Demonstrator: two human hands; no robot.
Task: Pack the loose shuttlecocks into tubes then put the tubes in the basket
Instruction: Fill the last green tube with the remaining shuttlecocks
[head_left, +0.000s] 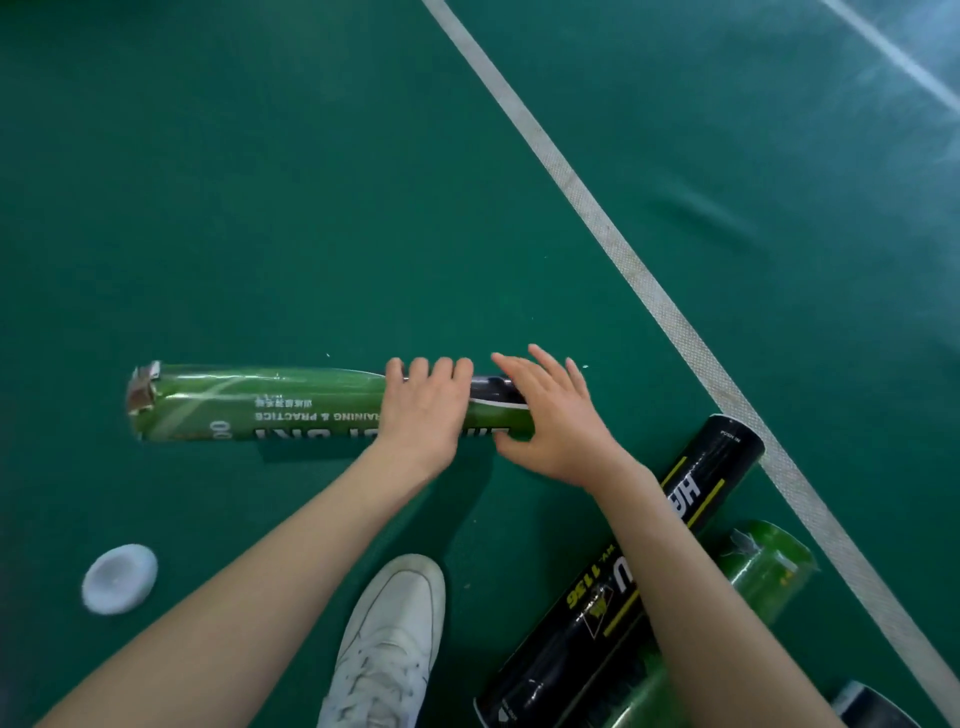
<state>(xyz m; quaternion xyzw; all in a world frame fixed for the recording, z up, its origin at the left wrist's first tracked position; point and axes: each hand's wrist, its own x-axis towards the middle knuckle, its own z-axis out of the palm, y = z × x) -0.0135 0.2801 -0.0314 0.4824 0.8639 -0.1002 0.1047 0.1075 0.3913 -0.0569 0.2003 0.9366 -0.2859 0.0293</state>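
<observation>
Item 1: green tube (291, 402), lying flat on the green floor (260, 182) at centre view, its length running 9 to 3 o'clock. The torn, crumpled end is pointing to 9 o'clock; the black end is pointing to 3 o'clock.

Item 2: left hand (423, 410), gripping the green tube from above near its 3 o'clock end, fingers curling over the far side.

Item 3: right hand (550, 421), resting wide against the tube's black end, fingers splayed, thumb touching the near side.

Item 4: black tube (719, 457), lying at 4 o'clock, slanting under the right forearm.

Item 5: second green tube (763, 571), lying just beside the black one at 5 o'clock.

Item 6: white cap (120, 578), sitting apart at 8 o'clock.

Item 7: white shoe (389, 639), standing at 6 o'clock.

Item 8: white court line (623, 260), running from 12 towards 4 o'clock.
</observation>
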